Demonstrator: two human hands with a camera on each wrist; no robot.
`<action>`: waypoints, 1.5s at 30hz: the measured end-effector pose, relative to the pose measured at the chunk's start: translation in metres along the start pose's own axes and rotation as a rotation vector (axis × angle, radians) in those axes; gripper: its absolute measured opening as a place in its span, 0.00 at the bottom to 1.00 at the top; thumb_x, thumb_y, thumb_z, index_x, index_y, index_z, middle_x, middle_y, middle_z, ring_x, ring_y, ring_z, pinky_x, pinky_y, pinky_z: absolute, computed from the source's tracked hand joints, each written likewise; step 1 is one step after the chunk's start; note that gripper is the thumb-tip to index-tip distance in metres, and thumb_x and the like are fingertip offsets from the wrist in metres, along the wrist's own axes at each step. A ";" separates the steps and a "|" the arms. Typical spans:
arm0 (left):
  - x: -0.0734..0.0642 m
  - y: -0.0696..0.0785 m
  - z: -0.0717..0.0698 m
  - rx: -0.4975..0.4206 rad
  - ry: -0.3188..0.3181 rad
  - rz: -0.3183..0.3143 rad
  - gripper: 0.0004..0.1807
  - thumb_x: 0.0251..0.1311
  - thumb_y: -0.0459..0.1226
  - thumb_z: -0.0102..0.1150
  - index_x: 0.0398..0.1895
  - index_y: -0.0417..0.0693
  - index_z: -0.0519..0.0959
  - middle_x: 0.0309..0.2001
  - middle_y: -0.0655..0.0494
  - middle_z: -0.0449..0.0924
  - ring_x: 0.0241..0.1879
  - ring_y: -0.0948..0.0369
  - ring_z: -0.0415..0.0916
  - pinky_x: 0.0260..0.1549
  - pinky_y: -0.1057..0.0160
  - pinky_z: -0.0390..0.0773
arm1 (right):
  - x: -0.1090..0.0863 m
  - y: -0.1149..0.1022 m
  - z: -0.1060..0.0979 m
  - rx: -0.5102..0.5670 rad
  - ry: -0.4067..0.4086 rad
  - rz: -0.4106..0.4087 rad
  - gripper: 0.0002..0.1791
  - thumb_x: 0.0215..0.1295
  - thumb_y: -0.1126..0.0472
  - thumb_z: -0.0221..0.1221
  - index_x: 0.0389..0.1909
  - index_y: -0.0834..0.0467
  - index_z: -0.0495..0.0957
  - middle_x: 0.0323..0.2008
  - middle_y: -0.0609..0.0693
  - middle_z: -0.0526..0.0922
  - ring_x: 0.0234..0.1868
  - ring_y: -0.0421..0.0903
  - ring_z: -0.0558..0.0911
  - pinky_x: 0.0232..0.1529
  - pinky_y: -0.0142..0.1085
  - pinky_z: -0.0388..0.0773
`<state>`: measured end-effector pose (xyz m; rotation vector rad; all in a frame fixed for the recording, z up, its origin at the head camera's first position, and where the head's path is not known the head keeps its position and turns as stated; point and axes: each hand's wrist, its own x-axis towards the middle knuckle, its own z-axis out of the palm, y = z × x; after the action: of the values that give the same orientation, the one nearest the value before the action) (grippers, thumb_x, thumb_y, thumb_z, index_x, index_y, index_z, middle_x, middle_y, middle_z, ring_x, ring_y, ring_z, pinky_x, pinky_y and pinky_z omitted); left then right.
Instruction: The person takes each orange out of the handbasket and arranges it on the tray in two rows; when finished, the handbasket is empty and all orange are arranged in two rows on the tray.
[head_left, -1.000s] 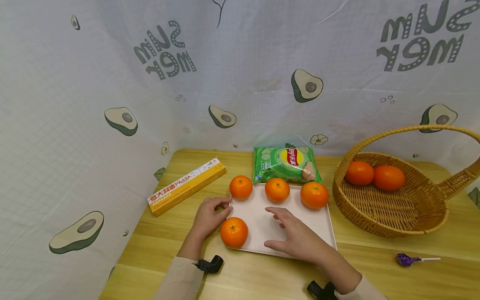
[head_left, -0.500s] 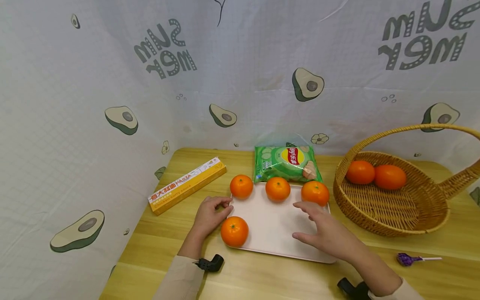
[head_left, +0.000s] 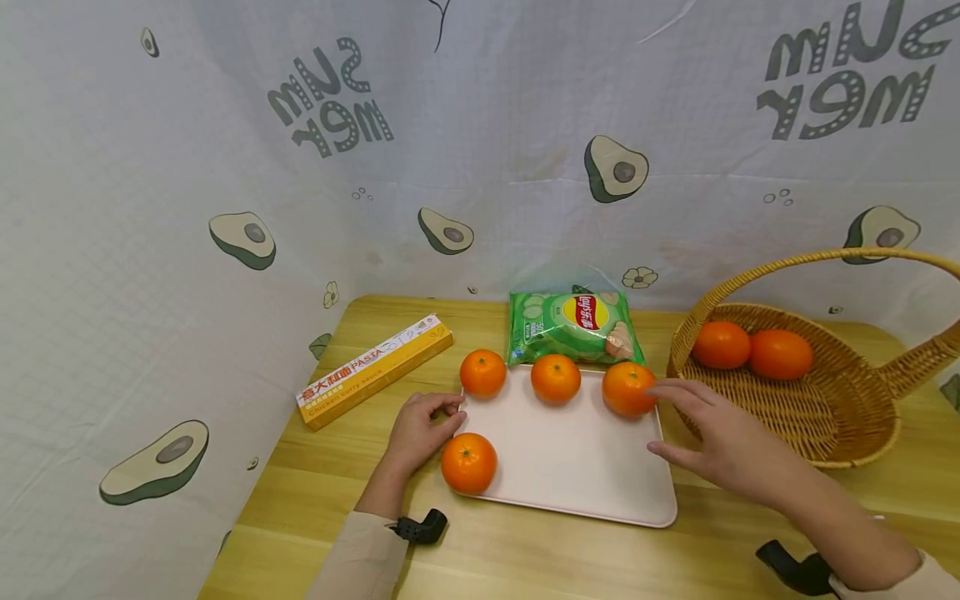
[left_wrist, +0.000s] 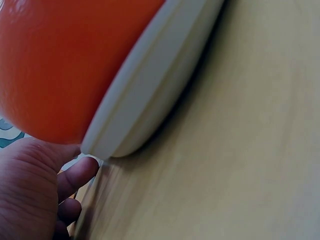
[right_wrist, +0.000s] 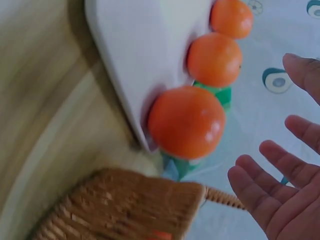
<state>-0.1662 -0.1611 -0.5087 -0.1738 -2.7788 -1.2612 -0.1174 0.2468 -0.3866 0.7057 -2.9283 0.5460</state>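
Observation:
A white rectangular tray (head_left: 562, 458) lies on the wooden table with an orange (head_left: 468, 464) at its front left corner. Along its back edge sit three more: a left orange (head_left: 483, 373), a middle orange (head_left: 556, 379) and a right orange (head_left: 628, 389). At the tray's left side my left hand (head_left: 422, 429) grips the rim, thumb and bent fingers close together; the front left orange partly hides this in the left wrist view. My right hand (head_left: 731, 450) hovers between tray and basket, fingers spread and holding nothing; its fingertips overlap the right orange in the head view.
A wicker basket (head_left: 862, 417) with a tall handle stands at the right, holding two orange-red fruits (head_left: 780, 354). Behind the tray lies a green chip bag (head_left: 573, 329). A yellow pasta box (head_left: 375, 371) lies back left. A printed curtain hangs behind the table.
My right hand has moved right, from over the tray to beyond its right edge, and now covers the purple lollipop with its arm. My left hand has stayed at the tray's left rim.

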 end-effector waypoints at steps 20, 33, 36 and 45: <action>0.001 -0.001 0.000 0.005 -0.009 0.010 0.12 0.61 0.45 0.71 0.48 0.60 0.88 0.36 0.68 0.84 0.38 0.65 0.70 0.40 0.67 0.70 | 0.021 0.084 -0.053 -0.232 -0.191 0.105 0.43 0.60 0.40 0.70 0.65 0.68 0.73 0.61 0.76 0.74 0.58 0.76 0.76 0.51 0.65 0.77; 0.000 -0.001 0.000 -0.006 0.003 0.008 0.12 0.60 0.45 0.71 0.48 0.60 0.88 0.36 0.68 0.85 0.39 0.65 0.71 0.40 0.67 0.70 | 0.054 0.131 -0.065 -0.209 -0.197 0.116 0.42 0.61 0.48 0.71 0.65 0.74 0.68 0.61 0.79 0.72 0.61 0.77 0.71 0.60 0.71 0.68; 0.000 -0.002 0.000 -0.002 0.003 0.008 0.12 0.61 0.45 0.71 0.48 0.61 0.88 0.36 0.68 0.84 0.38 0.66 0.70 0.40 0.67 0.70 | 0.061 0.138 -0.065 -0.179 -0.221 0.127 0.43 0.62 0.51 0.71 0.68 0.73 0.66 0.62 0.80 0.71 0.62 0.78 0.70 0.60 0.71 0.66; 0.001 -0.005 0.001 0.005 0.010 0.017 0.12 0.60 0.45 0.71 0.48 0.60 0.88 0.35 0.69 0.85 0.38 0.66 0.71 0.40 0.67 0.71 | 0.078 0.159 -0.057 -0.074 -0.228 0.174 0.40 0.63 0.49 0.70 0.67 0.69 0.69 0.62 0.76 0.74 0.61 0.75 0.72 0.58 0.69 0.69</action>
<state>-0.1683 -0.1629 -0.5128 -0.1905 -2.7661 -1.2477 -0.2589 0.3659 -0.3719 0.5416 -3.2251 0.3911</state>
